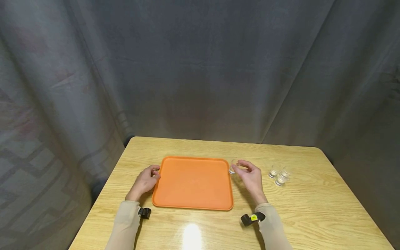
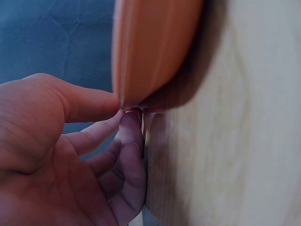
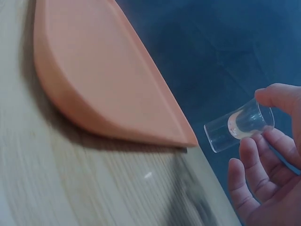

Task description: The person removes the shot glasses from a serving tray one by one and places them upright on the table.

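An orange tray (image 1: 193,182) lies on the wooden table. At its left edge is my left hand (image 1: 146,180); in the left wrist view the thumb (image 2: 89,103) meets the tray's rim (image 2: 146,52) while the other fingers curl below it, holding the edge. My right hand (image 1: 251,175) pinches a small clear shot glass (image 3: 240,125) near its rim, between thumb and fingers. The glass is just beyond the tray's right edge, above the table, with its base pointing toward the tray side in the right wrist view.
A small group of clear shot glasses (image 1: 280,178) stands on the table to the right of my right hand. Grey curtains (image 1: 200,69) hang behind the table (image 1: 328,208) and along its sides. A bright reflection shows near the front.
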`<state>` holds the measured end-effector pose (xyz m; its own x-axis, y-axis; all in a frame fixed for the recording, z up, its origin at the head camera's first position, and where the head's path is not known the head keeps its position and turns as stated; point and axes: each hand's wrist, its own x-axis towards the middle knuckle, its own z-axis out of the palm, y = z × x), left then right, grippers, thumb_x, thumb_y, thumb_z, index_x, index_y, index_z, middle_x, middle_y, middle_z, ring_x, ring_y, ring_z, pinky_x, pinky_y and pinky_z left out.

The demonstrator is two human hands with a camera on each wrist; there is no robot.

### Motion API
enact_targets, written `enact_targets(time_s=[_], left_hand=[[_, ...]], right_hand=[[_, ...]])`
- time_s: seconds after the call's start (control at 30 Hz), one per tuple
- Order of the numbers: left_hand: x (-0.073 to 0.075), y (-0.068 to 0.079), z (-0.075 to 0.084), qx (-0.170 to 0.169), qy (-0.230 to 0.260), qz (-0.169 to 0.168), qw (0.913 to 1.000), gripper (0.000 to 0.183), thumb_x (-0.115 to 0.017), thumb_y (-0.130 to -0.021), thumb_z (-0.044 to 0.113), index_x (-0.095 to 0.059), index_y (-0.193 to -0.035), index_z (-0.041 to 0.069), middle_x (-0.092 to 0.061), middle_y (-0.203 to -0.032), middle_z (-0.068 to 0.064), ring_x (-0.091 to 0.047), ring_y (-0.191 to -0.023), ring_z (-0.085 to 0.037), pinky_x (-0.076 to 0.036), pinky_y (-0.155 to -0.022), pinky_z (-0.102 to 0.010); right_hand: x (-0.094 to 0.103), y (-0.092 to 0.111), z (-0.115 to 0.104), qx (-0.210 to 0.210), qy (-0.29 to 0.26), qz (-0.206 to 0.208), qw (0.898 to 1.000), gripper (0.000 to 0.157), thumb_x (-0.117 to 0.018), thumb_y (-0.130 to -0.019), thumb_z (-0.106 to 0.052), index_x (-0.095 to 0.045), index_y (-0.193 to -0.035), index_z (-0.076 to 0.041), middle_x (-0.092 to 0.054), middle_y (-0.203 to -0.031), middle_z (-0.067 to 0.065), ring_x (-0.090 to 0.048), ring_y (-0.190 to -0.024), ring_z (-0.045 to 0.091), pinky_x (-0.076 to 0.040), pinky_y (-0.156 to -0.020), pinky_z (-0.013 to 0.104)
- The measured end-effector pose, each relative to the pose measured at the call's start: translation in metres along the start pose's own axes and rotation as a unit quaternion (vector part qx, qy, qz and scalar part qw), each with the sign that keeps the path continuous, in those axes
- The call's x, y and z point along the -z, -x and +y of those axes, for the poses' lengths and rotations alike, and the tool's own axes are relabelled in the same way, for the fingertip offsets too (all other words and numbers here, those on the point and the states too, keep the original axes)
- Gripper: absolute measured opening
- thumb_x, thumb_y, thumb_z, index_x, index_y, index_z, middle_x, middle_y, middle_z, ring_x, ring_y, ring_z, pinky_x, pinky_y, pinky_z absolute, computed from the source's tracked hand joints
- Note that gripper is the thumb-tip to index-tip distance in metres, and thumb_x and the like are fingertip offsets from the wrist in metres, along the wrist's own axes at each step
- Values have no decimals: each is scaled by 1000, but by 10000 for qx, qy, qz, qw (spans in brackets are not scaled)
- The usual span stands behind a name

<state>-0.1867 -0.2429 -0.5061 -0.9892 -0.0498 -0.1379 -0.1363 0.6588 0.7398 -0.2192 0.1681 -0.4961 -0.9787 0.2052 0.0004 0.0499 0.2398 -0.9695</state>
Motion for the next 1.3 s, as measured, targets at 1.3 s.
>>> enact_targets(time_s=[1.3], left_hand=[[0, 1, 1, -11, 25, 2, 10000, 42, -54, -104, 10, -58, -145, -1, -63, -111, -12, -57, -97, -25, -45, -87, -40]], right_hand=[[90, -2, 34, -440, 392, 1012, 9931, 51, -86, -91, -32, -73, -131, -4, -64, -88, -31, -62, -78, -5, -54, -66, 16]])
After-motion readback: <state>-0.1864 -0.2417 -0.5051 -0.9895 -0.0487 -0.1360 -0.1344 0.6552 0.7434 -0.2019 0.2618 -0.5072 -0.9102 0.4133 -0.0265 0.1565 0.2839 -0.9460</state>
